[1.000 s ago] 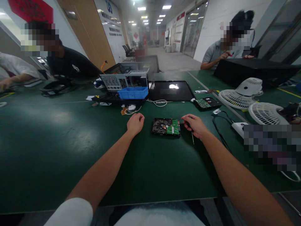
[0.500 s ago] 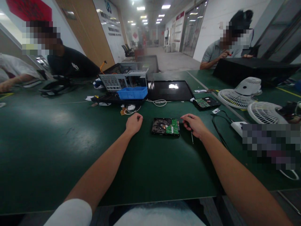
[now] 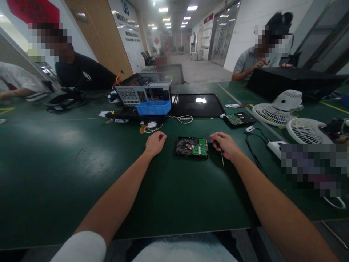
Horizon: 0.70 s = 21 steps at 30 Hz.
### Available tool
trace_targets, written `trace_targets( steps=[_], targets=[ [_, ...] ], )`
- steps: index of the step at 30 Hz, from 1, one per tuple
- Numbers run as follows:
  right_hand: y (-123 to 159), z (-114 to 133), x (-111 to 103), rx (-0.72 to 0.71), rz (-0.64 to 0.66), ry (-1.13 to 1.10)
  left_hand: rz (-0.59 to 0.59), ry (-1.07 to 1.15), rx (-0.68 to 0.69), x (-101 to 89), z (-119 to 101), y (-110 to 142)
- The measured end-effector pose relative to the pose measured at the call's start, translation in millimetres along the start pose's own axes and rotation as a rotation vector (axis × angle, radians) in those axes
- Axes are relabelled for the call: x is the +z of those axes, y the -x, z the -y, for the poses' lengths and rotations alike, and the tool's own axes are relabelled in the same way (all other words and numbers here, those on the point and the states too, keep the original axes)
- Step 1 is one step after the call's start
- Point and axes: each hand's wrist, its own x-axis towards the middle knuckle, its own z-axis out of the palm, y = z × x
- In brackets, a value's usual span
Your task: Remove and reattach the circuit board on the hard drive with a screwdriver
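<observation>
A hard drive [image 3: 191,147] lies flat on the green table between my hands, its green circuit board showing on the right half. Left of the drive, apart from it, my left hand [image 3: 155,143] rests on the table with fingers curled together; whatever is inside them, if anything, is hidden. Close to the drive's right end is my right hand [image 3: 224,146], closed with thumb and index finger pinched. A thin screwdriver [image 3: 223,160] is held in it, the metal shaft sticking out below the palm and pointing toward me; its handle is mostly covered by the fingers.
Behind the drive stand an open computer case [image 3: 144,89], a blue tray [image 3: 154,108] and a black glossy panel [image 3: 198,104]. A second drive [image 3: 239,119] lies to the right, near white fan parts [image 3: 275,109] and a power strip [image 3: 276,147]. Other people sit across the table.
My hands, the screwdriver and the hard drive stay practically in place. At far left, a co-worker's forearm has shifted slightly.
</observation>
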Motion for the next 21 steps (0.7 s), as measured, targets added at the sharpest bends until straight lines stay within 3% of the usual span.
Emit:
trace_targets(
  steps=[6, 15, 21],
  targets=[
    [0.9, 0.9, 0.6, 0.001, -0.006, -0.004, -0.03, 0.054, 0.011, 0.0, 0.3, -0.2],
    [-0.6, -1.0, 0.0, -0.007, 0.001, -0.028, -0.182, 0.185, -0.106, 1.8, 8.4, -1.6],
    [-3.3, -3.4, -1.6, -0.011, 0.003, -0.025, -0.218, 0.209, -0.07, -1.5, -1.0, 4.1]
  ],
)
